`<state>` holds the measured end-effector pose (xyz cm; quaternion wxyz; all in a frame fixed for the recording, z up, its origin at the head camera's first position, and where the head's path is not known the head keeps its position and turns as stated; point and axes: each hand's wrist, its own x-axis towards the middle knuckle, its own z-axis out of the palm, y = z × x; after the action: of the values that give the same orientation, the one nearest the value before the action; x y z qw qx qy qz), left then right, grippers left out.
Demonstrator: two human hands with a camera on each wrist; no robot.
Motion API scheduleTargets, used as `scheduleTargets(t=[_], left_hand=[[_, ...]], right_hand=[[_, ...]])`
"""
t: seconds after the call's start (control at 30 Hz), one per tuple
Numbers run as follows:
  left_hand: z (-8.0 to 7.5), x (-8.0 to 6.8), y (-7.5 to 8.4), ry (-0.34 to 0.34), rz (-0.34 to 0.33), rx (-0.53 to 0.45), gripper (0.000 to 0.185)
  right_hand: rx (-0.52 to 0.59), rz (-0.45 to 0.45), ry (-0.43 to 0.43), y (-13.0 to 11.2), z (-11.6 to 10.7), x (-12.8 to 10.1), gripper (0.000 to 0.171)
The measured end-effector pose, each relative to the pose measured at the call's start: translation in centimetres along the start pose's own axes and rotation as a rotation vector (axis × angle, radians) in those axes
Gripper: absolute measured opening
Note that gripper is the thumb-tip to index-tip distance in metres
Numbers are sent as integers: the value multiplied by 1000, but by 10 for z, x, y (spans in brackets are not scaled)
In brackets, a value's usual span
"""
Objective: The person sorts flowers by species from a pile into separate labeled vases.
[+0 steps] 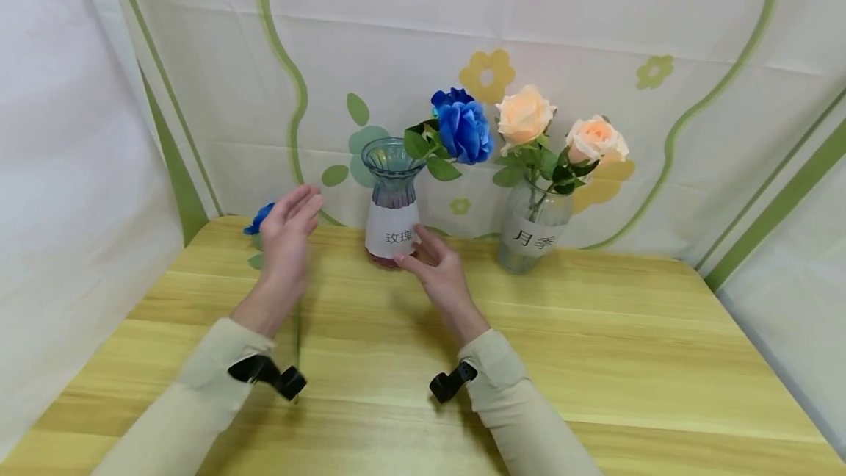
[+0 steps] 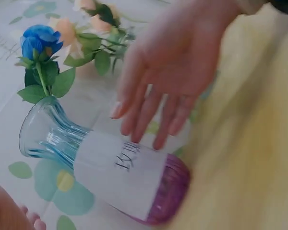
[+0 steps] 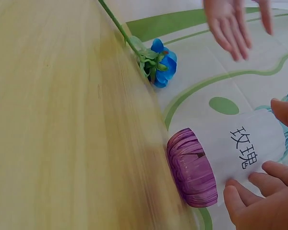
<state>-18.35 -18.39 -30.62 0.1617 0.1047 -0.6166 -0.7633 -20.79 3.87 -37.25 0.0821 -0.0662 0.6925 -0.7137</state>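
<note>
A ribbed glass vase (image 1: 394,189), blue-green above and purple at the base, stands upright near the table's back edge with a white paper label (image 3: 249,143) around it. Blue roses (image 1: 465,131) lean out of its right side. My right hand (image 1: 444,278) is at the vase's lower right, fingers extended beside the label; whether every fingertip touches cannot be told. Raised left of the vase, my left hand (image 1: 284,248) holds nothing and has its fingers extended. Beneath it another blue rose (image 3: 164,67) lies on the table, its stem partly hidden by my left arm in the head view.
To the right stands a clear glass vase (image 1: 518,259) with a label and peach roses (image 1: 526,116). A patterned white cloth (image 1: 370,42) hangs behind the wooden table (image 1: 595,358). Black wrist cameras (image 1: 449,382) sit on both cuffs.
</note>
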Motion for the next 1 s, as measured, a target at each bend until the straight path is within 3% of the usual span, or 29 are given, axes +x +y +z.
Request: scheduleTargets(t=[0.1, 0.23, 0.4, 0.63, 0.8, 1.0], left_hand=[[-20, -12, -5, 96, -73, 10, 52], [-48, -23, -19, 191, -138, 98, 50], [-74, -30, -39, 238, -236, 229, 57], [-87, -27, -61, 212, -317, 426, 65], [-90, -25, -65, 188, -298, 522, 62], [-89, -23, -68, 70, -258, 675, 65]], right_hand=[[-11, 3, 7, 0, 0, 0, 71], [-30, 4, 10, -1, 2, 1, 68], [-35, 7, 13, 0, 1, 1, 67], [-37, 28, 41, -1, -1, 1, 62], [-43, 33, 38, -2, 0, 1, 62], [-49, 44, 36, -2, -1, 1, 61]])
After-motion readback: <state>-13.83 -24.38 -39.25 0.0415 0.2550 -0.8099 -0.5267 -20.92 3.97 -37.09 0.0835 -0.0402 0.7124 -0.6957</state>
